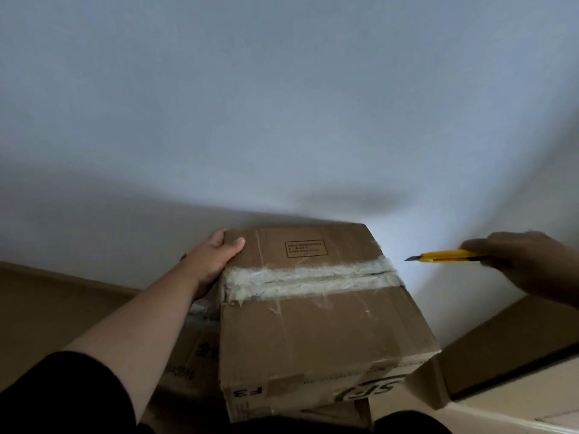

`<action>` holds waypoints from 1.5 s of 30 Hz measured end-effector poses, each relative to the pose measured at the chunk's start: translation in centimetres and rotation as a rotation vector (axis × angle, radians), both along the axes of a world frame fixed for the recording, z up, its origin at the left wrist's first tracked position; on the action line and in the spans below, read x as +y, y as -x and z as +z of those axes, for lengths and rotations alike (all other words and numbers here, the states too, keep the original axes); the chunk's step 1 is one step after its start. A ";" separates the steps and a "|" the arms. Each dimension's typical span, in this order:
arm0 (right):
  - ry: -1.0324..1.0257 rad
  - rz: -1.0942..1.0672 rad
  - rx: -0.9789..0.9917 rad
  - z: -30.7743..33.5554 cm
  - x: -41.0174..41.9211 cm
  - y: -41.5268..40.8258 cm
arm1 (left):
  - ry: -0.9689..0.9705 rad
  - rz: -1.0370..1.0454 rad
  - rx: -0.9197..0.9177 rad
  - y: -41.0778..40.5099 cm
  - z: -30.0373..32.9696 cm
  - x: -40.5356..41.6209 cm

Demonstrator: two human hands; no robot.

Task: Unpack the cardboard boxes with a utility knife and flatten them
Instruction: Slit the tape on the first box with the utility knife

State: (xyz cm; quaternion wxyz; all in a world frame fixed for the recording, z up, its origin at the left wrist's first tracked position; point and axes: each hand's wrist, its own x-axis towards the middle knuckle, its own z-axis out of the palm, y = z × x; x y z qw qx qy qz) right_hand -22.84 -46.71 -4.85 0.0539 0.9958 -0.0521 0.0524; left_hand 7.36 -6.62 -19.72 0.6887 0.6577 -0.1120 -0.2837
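At the far left a dark brown cardboard sheet [47, 308] lies low against the pale grey wall [282, 104]. The left hand [213, 261], coming off a bare forearm with a black sleeve [62, 396], grips the far left corner of the closed brown cardboard box [319, 327]; its thumb lies on the top face and its fingers [217, 236] wrap around the far edge, closed on the cardboard. The box sits in the lower middle, its top seam covered by a wide band of frayed, whitish clear tape [310, 278] running left to right, with a small printed rectangle beyond it. More printed cardboard [194, 355] shows beneath the box on the left. To the right, apart from the box, the right hand [526, 261] is closed around a yellow utility knife [445, 256], blade out and pointing left toward the tape's right end. Another brown cardboard box [517, 355] stands at the lower right.
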 end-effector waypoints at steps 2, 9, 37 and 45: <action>-0.064 0.034 -0.014 0.1 4.2 -2.2 | -0.003 -0.004 -0.008 -0.1 0.0 0.1; -0.225 0.251 -0.009 -3.0 15.5 -8.8 | 0.007 -0.031 0.000 0.0 0.0 -0.2; -0.474 -0.036 0.159 -4.8 21.5 -12.1 | -0.033 -0.065 0.020 -0.3 0.0 0.2; -0.539 -0.046 0.185 -5.1 22.1 -11.5 | 0.008 0.008 0.043 0.1 0.0 -0.1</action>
